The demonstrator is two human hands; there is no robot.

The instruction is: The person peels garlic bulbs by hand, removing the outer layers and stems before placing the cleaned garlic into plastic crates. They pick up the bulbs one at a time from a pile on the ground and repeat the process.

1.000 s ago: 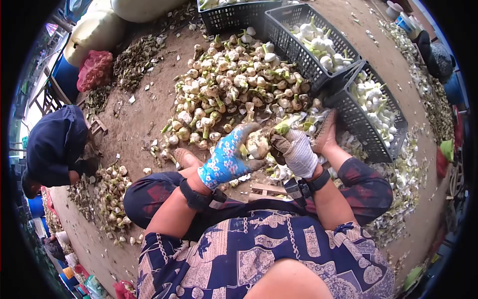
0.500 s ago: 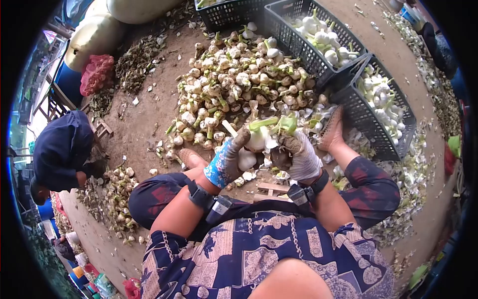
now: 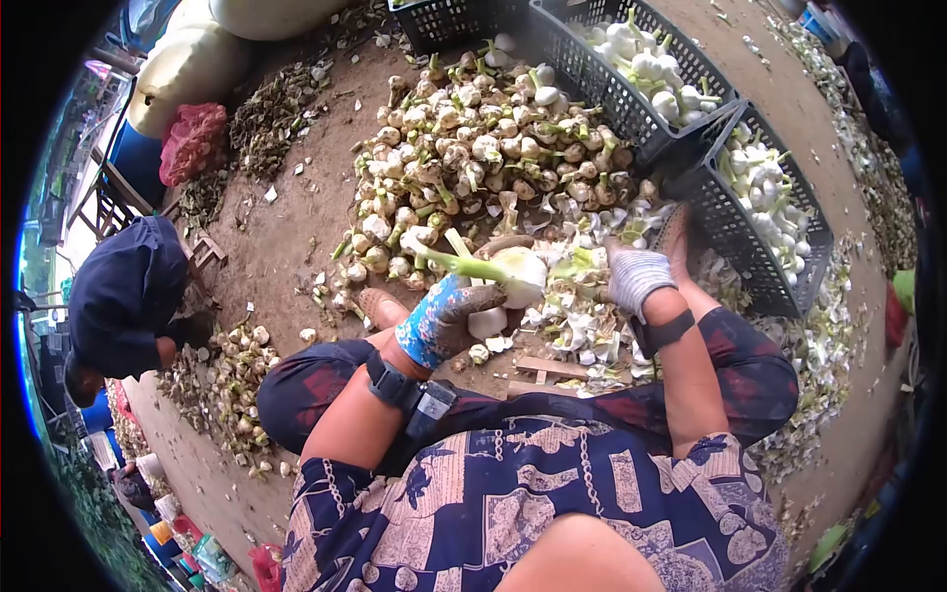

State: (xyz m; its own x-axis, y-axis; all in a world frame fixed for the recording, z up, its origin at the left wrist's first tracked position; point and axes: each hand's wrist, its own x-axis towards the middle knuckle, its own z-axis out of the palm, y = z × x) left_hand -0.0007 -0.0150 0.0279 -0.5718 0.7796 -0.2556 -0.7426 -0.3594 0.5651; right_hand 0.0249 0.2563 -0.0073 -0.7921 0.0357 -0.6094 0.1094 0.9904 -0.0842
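My left hand (image 3: 456,318), in a blue floral glove with soiled fingers, is closed around a garlic bulb (image 3: 521,276). Its white head points right and its green stem extends left. Just under that hand shows another white bulb (image 3: 486,323). My right hand (image 3: 636,276), in a striped grey-white glove, is out to the right over the peelings. Pale green garlic skin (image 3: 580,264) sits at its fingers, which look closed on it. Ahead of both hands lies a heap of unpeeled garlic (image 3: 483,148). Loose white skins (image 3: 582,326) cover the ground between my legs.
Black crates of cleaned garlic (image 3: 779,212) (image 3: 641,74) stand at the right and upper right. A wooden slat piece (image 3: 552,367) lies before me. Someone in dark clothes (image 3: 128,296) bends over garlic at left. A red mesh bag (image 3: 194,143) rests beyond.
My right hand has moved away to the right with garlic skin from the bulb. The bulb stays in my left hand, now tilted with its stem pointing left.
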